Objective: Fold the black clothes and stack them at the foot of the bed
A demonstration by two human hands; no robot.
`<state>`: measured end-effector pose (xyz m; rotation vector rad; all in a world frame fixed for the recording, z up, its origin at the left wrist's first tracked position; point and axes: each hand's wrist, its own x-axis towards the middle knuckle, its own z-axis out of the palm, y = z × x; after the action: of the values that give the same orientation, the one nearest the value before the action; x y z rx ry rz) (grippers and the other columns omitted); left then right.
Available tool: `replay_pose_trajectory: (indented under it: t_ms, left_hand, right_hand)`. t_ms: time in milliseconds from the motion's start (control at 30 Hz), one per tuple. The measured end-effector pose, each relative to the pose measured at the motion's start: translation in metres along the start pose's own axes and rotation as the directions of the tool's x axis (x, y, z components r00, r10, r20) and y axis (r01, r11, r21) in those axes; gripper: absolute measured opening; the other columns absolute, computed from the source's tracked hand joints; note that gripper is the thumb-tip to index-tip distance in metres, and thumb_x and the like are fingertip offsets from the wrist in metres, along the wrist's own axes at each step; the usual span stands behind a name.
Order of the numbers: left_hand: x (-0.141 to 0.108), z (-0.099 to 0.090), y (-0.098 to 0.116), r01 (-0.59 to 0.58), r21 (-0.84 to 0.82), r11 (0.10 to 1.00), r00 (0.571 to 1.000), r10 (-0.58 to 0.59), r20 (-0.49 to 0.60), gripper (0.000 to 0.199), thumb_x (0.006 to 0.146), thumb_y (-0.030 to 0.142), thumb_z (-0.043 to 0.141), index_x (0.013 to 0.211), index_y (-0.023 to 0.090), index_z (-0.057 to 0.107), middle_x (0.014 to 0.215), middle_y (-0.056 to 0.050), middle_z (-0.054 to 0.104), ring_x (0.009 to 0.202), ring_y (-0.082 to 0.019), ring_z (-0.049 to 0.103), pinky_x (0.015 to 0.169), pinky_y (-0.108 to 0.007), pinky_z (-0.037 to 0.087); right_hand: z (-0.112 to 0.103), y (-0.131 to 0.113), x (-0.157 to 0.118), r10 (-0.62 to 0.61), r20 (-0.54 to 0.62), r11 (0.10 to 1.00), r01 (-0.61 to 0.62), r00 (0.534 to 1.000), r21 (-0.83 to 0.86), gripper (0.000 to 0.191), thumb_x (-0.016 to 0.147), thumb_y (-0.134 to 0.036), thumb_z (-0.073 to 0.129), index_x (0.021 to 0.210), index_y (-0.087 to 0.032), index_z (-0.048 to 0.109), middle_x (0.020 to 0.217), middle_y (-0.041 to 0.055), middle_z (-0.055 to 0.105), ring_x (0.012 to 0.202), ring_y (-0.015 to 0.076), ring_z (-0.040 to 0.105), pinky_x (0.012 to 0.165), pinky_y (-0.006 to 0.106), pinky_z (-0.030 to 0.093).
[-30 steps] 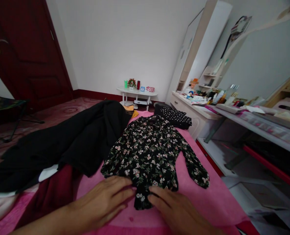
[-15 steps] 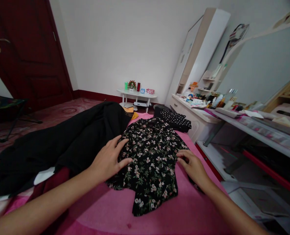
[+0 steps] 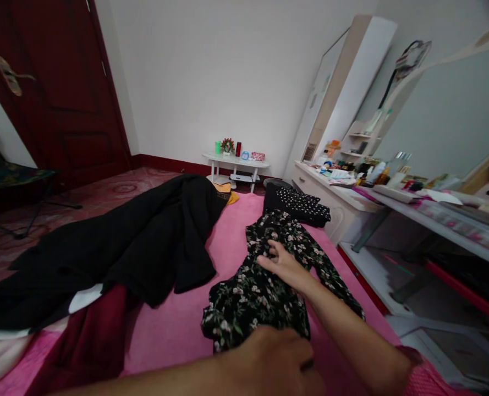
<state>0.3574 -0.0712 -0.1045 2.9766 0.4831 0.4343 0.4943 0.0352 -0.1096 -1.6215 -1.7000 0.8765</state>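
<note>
A black floral shirt [image 3: 261, 300] lies on the pink bed cover [image 3: 165, 341], its left side folded inward and one long sleeve stretched out to the right. My left hand [image 3: 275, 360] is closed at the shirt's lower edge, with a dark bit of cloth between its curled fingers. Above the middle of the shirt is my right hand [image 3: 287, 267], thumb and fingers apart, resting on or just over the fabric. Behind the collar sits a folded black garment with white dots [image 3: 296, 203].
A heap of black clothing [image 3: 145, 236] spreads over the left of the bed, with a dark red cloth [image 3: 87, 335] under it. On the right stands a cluttered dressing table [image 3: 335, 184]. Against the far wall is a small white table [image 3: 236, 160].
The shirt's left side has been folded over toward the middle, baring pink cover there. My left hand has moved down and right and closed; my right hand has shifted left onto the shirt.
</note>
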Motion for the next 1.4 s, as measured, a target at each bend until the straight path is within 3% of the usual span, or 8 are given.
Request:
replay_pose_trajectory:
  t_ms: [100, 200, 400, 567, 800, 1100, 1267, 1400]
  left_hand:
    - [0.01, 0.031, 0.018, -0.038, -0.163, 0.986, 0.991, 0.058, 0.12, 0.028, 0.087, 0.044, 0.054, 0.071, 0.021, 0.059, 0.06, 0.001, 0.063, 0.043, -0.01, 0.052, 0.029, -0.021, 0.026]
    - [-0.001, 0.016, 0.01, -0.102, -0.257, 0.961, 0.995, 0.097, -0.033, 0.02, 0.088, 0.043, 0.053, 0.082, 0.026, 0.063, 0.063, 0.002, 0.064, 0.051, -0.012, 0.058, 0.038, -0.021, 0.036]
    - [-0.038, -0.066, -0.057, 0.274, -0.381, 0.883, 0.869, -0.397, -0.296, 0.025, 0.09, 0.017, 0.045, 0.104, 0.025, 0.064, 0.093, -0.001, 0.067, 0.086, -0.015, 0.064, 0.078, -0.026, 0.049]
    - [-0.05, -0.037, -0.115, 0.542, -0.109, 0.834, 0.825, -0.552, -0.119, 0.072, 0.07, 0.001, 0.052, 0.136, 0.027, 0.043, 0.134, -0.012, 0.048, 0.118, -0.028, 0.052, 0.093, -0.041, 0.047]
    - [-0.023, 0.007, -0.137, 0.298, -0.153, 0.942, 0.949, -0.31, -0.061, 0.09, 0.064, -0.003, 0.056, 0.143, 0.032, 0.032, 0.152, -0.013, 0.022, 0.138, -0.032, 0.025, 0.106, -0.051, 0.032]
    - [-0.01, -0.015, -0.159, 0.145, -0.532, 0.834, 0.937, -0.288, -0.197, 0.024, 0.08, 0.011, 0.047, 0.088, 0.016, 0.069, 0.114, -0.006, 0.064, 0.109, -0.02, 0.058, 0.098, -0.034, 0.042]
    - [-0.041, -0.074, -0.178, 0.189, -0.724, 0.664, 0.803, -0.529, -0.275, 0.02, 0.082, 0.033, 0.058, 0.084, 0.013, 0.064, 0.085, -0.005, 0.068, 0.085, -0.019, 0.063, 0.082, -0.033, 0.05]
    - [-0.07, -0.121, -0.142, 0.109, -0.79, 0.604, 0.649, -0.645, -0.403, 0.031, 0.084, 0.045, 0.058, 0.085, 0.014, 0.059, 0.076, -0.001, 0.061, 0.071, -0.015, 0.059, 0.068, -0.027, 0.049]
  right_hand:
    - [0.015, 0.003, -0.009, -0.077, 0.006, 0.944, 0.075, 0.997, -0.32, 0.09, 0.059, -0.024, 0.074, 0.139, -0.009, 0.036, 0.139, 0.02, 0.044, 0.128, 0.0306, 0.042, 0.106, 0.04, 0.033]
    - [0.013, 0.006, -0.023, -0.122, -0.059, 0.919, 0.091, 0.991, -0.384, 0.061, 0.061, -0.005, 0.055, 0.123, -0.009, 0.056, 0.125, 0.017, 0.058, 0.118, 0.028, 0.052, 0.102, 0.038, 0.037]
    - [-0.032, -0.015, -0.082, -0.053, 0.103, 0.961, 0.023, 0.993, 0.275, 0.026, 0.063, -0.014, 0.048, 0.078, -0.02, 0.067, 0.077, 0.0005, 0.066, 0.075, 0.0188, 0.061, 0.069, 0.028, 0.047]
    - [-0.053, -0.027, -0.147, -0.037, 0.153, 0.9, -0.034, 0.988, 0.435, 0.005, 0.06, -0.024, 0.062, 0.062, -0.02, 0.059, 0.068, 0.0003, 0.057, 0.065, 0.0154, 0.051, 0.058, 0.024, 0.041]
    - [-0.073, -0.036, -0.182, -0.041, 0.057, 0.91, 0.014, 0.998, 0.415, 0.045, 0.064, -0.055, 0.066, 0.05, -0.021, 0.04, 0.057, 0.0023, 0.046, 0.057, 0.017, 0.045, 0.053, 0.028, 0.041]
    - [-0.129, -0.016, -0.179, 0.083, -0.148, 0.856, 0.006, 0.986, 0.517, 0.011, 0.063, -0.031, 0.068, 0.06, -0.026, 0.059, 0.072, 0.004, 0.055, 0.067, 0.0222, 0.051, 0.056, 0.033, 0.045]
    - [-0.163, 0.004, -0.159, 0.262, -0.321, 0.88, -0.089, 0.91, 0.467, 0.018, 0.06, -0.032, 0.076, 0.075, -0.024, 0.069, 0.086, 0.0061, 0.065, 0.071, 0.0206, 0.059, 0.059, 0.028, 0.046]
    - [-0.162, -0.006, -0.152, 0.215, -0.36, 0.915, -0.059, 0.908, 0.398, 0.03, 0.056, -0.036, 0.08, 0.081, -0.023, 0.069, 0.08, 0.0058, 0.066, 0.07, 0.0209, 0.06, 0.059, 0.028, 0.046]
